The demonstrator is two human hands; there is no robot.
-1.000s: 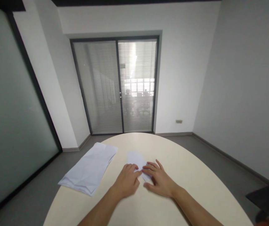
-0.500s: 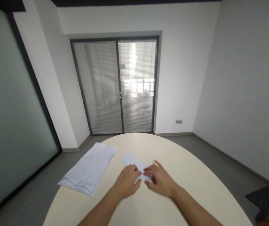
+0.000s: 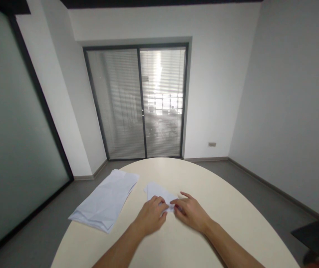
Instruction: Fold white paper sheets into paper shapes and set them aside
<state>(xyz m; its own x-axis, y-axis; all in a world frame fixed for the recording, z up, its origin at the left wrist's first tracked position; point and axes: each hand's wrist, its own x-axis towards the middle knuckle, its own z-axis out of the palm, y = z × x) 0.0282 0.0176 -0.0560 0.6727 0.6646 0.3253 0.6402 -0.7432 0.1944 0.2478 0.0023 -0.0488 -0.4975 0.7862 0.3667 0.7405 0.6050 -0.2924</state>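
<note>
Creased white paper sheets (image 3: pixel 106 203) lie on a smooth matt table (image 3: pixel 218 208).

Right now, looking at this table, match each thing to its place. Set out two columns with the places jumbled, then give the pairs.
Things
1. left hand
2. right hand
3. stack of white sheets
4. dark object

Places
A. off the table, in the bottom right corner of the view
B. on the near left part of the small folded paper
C. at the table's left edge, apart from both hands
D. on the near right part of the small folded paper

Pairs: 1-B; 2-D; 3-C; 4-A
</note>
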